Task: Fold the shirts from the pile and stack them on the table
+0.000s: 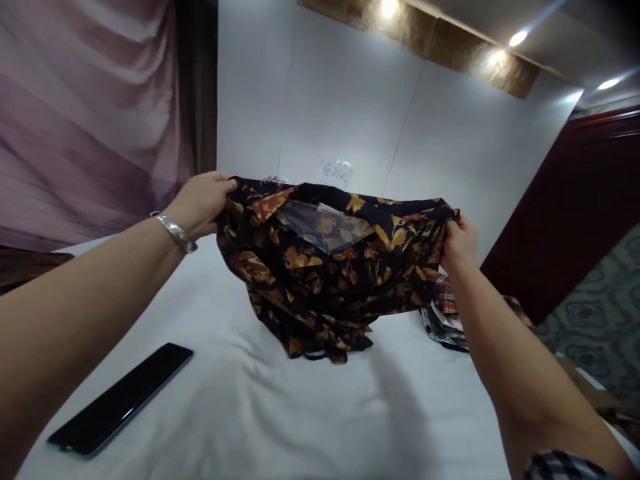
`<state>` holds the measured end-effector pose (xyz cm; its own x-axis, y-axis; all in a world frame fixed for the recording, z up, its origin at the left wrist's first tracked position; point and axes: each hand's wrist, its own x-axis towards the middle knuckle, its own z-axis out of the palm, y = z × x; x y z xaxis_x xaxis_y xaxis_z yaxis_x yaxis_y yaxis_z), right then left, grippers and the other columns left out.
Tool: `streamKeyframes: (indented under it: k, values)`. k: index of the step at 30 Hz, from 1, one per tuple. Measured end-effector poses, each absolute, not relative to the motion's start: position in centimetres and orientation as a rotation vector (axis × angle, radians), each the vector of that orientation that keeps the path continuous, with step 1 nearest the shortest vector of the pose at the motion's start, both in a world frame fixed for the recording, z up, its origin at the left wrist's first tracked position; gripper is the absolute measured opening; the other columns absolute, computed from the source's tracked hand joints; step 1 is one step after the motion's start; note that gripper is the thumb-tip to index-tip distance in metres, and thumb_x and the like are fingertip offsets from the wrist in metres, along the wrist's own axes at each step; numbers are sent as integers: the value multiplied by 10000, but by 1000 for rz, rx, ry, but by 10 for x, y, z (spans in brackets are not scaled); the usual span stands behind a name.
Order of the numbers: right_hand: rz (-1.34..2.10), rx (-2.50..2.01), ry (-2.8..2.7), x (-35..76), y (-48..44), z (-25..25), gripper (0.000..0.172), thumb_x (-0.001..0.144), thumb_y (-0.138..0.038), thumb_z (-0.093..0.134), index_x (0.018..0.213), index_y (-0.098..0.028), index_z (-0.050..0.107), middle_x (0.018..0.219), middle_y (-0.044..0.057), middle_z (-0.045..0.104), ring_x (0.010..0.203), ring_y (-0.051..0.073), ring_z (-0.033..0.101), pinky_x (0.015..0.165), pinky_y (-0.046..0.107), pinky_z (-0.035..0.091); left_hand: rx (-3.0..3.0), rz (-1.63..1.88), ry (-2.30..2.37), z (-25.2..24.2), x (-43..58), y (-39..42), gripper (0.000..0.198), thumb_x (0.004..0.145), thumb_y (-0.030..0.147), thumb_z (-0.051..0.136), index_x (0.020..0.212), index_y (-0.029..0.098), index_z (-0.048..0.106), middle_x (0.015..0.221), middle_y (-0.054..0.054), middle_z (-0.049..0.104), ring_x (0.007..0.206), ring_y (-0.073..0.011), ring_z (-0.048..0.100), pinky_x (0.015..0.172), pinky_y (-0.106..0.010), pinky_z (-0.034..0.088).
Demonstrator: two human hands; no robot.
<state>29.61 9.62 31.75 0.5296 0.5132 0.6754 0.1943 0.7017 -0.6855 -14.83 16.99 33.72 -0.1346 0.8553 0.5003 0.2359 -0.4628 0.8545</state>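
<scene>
A dark shirt (320,273) with a yellow and rust floral print is stretched between my two hands, its collar facing me and its lower part bunched near the white sheet. My left hand (203,200), with a silver bracelet at the wrist, pinches one shoulder of the shirt. The other shoulder is gripped by my right hand (459,243). Through the collar opening a pale label and the inside of the fabric show. Whether the bottom of the shirt touches the sheet I cannot tell.
A black phone (123,400) lies on the white sheet (225,373) at the left. Behind my right forearm sits a stack of folded clothes (447,313). A white panel (350,100) with a handwritten note stands at the back, a pink curtain (90,113) at the left.
</scene>
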Motion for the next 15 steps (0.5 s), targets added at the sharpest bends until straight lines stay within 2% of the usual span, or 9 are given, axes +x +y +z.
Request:
streamKeyframes:
  k: [3, 6, 9, 10, 12, 13, 15]
  values:
    - [335, -944, -1017, 299, 82, 315, 178, 670, -312, 663, 801, -207, 605, 646, -36, 646, 601, 151, 625, 573, 264, 503, 1917, 1400, 1376, 339, -155, 158, 389, 917, 346, 511, 1120, 22, 586, 706, 24, 536, 772, -115, 562, 893, -551, 424]
    - [456, -1050, -981, 304, 57, 302, 215, 636, -300, 674, 825, -214, 620, 599, -32, 640, 578, 175, 629, 555, 278, 500, 2243, 973, 1392, 319, -169, 143, 418, 772, 393, 692, 1097, 132, 650, 812, 41, 644, 815, -120, 574, 920, -370, 437]
    - [626, -1161, -1051, 307, 27, 275, 241, 628, -309, 692, 843, -220, 628, 628, -16, 661, 585, 185, 636, 544, 280, 498, 2333, 539, 1382, 278, -185, 131, 513, 594, 361, 812, 1072, 234, 675, 851, 86, 688, 802, -141, 606, 774, -221, 463]
    - [684, -1208, -1091, 306, 19, 265, 231, 631, -315, 698, 829, -217, 629, 649, -7, 671, 588, 181, 635, 542, 274, 494, 2331, 421, 1377, 263, -190, 130, 444, 595, 348, 799, 1013, 241, 694, 818, 95, 692, 778, -144, 613, 724, -200, 462]
    - [764, -1287, -1155, 303, 13, 245, 205, 640, -316, 703, 797, -206, 630, 684, 8, 683, 594, 167, 628, 555, 262, 486, 2321, 255, 1324, 242, -196, 136, 225, 695, 334, 685, 892, 230, 716, 762, 93, 698, 742, -143, 619, 683, -189, 462]
    - [770, -1310, -1166, 301, 15, 239, 193, 642, -308, 703, 781, -196, 628, 684, 13, 682, 591, 162, 621, 565, 262, 484, 2328, 222, 1316, 238, -197, 142, 188, 739, 320, 614, 854, 216, 720, 745, 82, 701, 731, -141, 619, 684, -190, 463]
    - [731, -1328, -1148, 297, 30, 237, 171, 662, -285, 684, 781, -176, 627, 660, 15, 666, 585, 157, 607, 587, 276, 482, 2399, 286, 1416, 250, -193, 160, 270, 777, 304, 513, 884, 181, 728, 769, 45, 716, 740, -141, 615, 704, -196, 461]
